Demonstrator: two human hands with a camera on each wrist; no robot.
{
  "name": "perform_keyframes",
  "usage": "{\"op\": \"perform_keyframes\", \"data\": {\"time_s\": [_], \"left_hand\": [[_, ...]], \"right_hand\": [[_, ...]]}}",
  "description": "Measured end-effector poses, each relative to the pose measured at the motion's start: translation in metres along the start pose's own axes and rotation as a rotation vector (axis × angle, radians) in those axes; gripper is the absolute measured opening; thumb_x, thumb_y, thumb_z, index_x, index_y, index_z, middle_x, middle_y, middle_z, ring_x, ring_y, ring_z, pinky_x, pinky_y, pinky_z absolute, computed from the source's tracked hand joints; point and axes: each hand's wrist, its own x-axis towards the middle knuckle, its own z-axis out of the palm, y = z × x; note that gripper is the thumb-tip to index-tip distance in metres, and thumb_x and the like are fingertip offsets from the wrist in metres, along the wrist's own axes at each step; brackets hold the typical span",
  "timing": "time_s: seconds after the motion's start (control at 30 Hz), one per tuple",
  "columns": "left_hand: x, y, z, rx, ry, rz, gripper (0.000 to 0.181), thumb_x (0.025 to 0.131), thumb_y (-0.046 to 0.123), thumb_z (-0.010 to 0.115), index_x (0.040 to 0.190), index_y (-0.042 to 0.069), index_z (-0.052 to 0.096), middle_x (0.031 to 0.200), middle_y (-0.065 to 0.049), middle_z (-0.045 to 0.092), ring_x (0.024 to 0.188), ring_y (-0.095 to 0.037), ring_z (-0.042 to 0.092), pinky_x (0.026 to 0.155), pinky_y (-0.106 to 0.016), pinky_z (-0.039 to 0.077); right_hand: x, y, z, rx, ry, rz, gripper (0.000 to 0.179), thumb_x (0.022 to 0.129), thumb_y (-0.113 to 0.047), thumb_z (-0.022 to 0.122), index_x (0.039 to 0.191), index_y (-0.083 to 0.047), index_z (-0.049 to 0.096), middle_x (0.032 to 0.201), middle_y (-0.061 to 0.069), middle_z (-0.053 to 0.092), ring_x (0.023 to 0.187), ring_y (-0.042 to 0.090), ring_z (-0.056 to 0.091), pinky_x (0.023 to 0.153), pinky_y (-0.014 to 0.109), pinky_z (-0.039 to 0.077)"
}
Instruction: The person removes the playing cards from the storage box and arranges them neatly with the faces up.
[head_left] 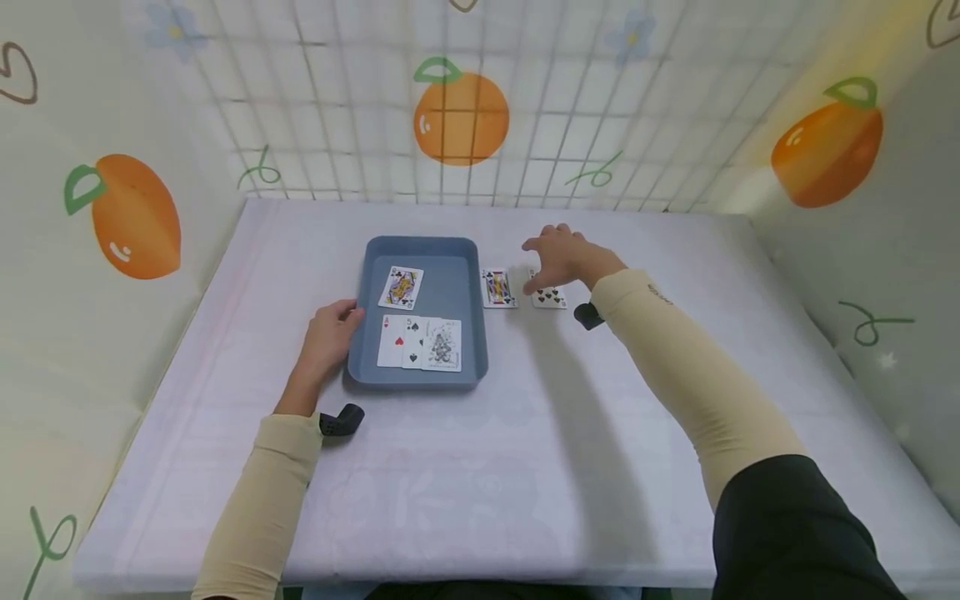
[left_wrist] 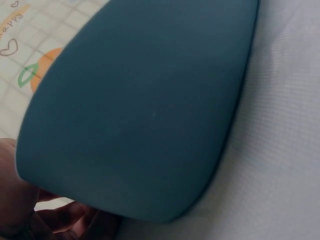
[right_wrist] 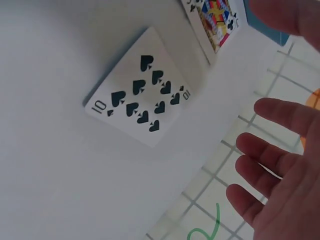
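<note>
My left hand (head_left: 327, 340) grips the left wall of a blue-grey tray (head_left: 420, 385), whose outer side fills much of the left wrist view. Inside the tray, a face card (head_left: 401, 288) lies above an overlapping row: an ace of hearts (head_left: 391, 340), a spade card (head_left: 412, 354) and a joker (head_left: 442, 345). With fingers spread and nothing held, my right hand (head_left: 564, 254) hovers over the ten of spades (right_wrist: 141, 92), which tops a thin pile on the table. Between pile and tray lies a face card of clubs (right_wrist: 212, 22), face up, close to the tray's right wall.
A white cloth covers the table (head_left: 480, 483). Behind it rises a white grid panel (head_left: 555, 125) under a sheer sheet printed with oranges, and printed sheets hang at both sides. A black wrist device (head_left: 341, 420) sits at each wrist.
</note>
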Motion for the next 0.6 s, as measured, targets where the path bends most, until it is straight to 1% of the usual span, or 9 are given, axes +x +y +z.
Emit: {"op": "perform_keyframes", "data": {"time_s": [0.23, 0.37, 0.6], "left_hand": [[0.002, -0.001, -0.001, 0.006, 0.002, 0.019, 0.05, 0.107, 0.027, 0.042, 0.147, -0.001, 0.041, 0.147, -0.023, 0.046, 0.138, -0.037, 0.041, 0.112, -0.048, 0.035], [0.003, -0.001, -0.001, 0.008, 0.006, 0.019, 0.049, 0.107, 0.026, 0.043, 0.146, -0.002, 0.042, 0.146, -0.023, 0.047, 0.137, -0.037, 0.041, 0.112, -0.048, 0.034], [0.004, 0.0, -0.001, 0.014, 0.011, 0.024, 0.049, 0.106, 0.026, 0.044, 0.146, -0.002, 0.043, 0.144, -0.023, 0.049, 0.135, -0.036, 0.044, 0.111, -0.047, 0.035]], "right_hand": [[0.004, -0.012, -0.002, -0.021, 0.021, -0.011, 0.081, 0.081, -0.045, 0.073, 0.148, -0.01, 0.044, 0.146, 0.023, 0.038, 0.133, 0.041, 0.031, 0.107, 0.061, 0.031], [0.005, -0.02, -0.003, -0.039, 0.027, -0.028, 0.081, 0.081, -0.046, 0.073, 0.148, -0.009, 0.045, 0.144, 0.022, 0.04, 0.132, 0.041, 0.032, 0.108, 0.06, 0.03], [0.009, -0.035, -0.009, -0.053, 0.036, -0.047, 0.08, 0.083, -0.048, 0.07, 0.147, -0.008, 0.045, 0.144, 0.022, 0.04, 0.134, 0.041, 0.031, 0.11, 0.06, 0.027]]}}
